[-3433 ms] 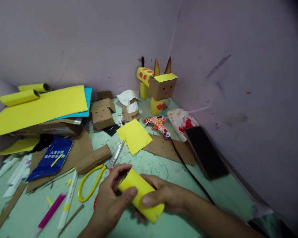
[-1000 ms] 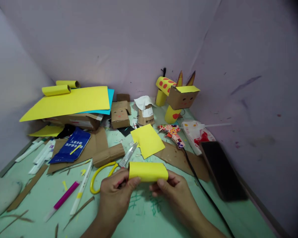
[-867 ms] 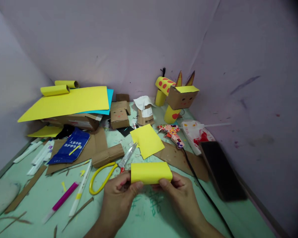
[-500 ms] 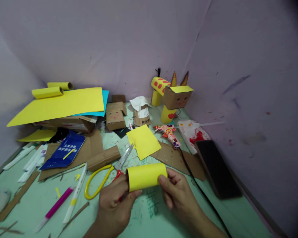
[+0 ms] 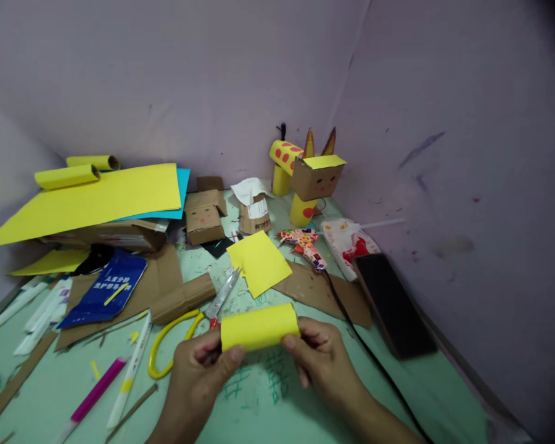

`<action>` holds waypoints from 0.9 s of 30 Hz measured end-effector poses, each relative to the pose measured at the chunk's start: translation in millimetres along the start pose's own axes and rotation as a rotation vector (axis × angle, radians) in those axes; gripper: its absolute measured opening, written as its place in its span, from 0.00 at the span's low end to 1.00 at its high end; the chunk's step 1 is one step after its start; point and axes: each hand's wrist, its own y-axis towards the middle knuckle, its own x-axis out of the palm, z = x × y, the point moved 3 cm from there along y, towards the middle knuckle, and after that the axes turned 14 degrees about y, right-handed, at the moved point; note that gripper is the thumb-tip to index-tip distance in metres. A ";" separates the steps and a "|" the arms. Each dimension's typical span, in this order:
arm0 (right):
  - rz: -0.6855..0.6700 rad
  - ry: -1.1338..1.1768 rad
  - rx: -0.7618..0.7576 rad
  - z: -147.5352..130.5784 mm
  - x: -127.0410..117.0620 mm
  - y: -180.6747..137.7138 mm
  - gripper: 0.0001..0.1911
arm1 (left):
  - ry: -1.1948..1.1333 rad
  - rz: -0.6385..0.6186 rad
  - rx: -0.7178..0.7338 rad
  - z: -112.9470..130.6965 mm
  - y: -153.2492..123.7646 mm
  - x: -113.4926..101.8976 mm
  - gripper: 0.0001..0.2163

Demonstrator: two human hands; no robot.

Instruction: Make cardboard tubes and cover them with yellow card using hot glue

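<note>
Head view is showing a short yellow rolled-paper tube (image 5: 259,327) being held level just above the pale green worktop (image 5: 268,410), in front of the yellow-handled scissors (image 5: 187,325). The left hand (image 5: 198,373) is pinching its left end between thumb and fingers, and the right hand (image 5: 321,365) is gripping the right end likewise, both closed on it. Light, even pressure at the ends seems wise, since squeezing harder would probably be flattening the roll.

Single view, from a head-worn camera. It looks forward and down across the worktop (image 5: 259,422) from the near edge toward the far corner, where two walls (image 5: 213,80) meet. The left hand (image 5: 198,376) and right hand (image 5: 321,367) lie close below the lens.
</note>
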 end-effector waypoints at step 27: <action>-0.136 0.313 0.362 23.6 11.4 0.9 0.23 | -0.095 0.119 0.261 12.0 -9.9 13.2 0.21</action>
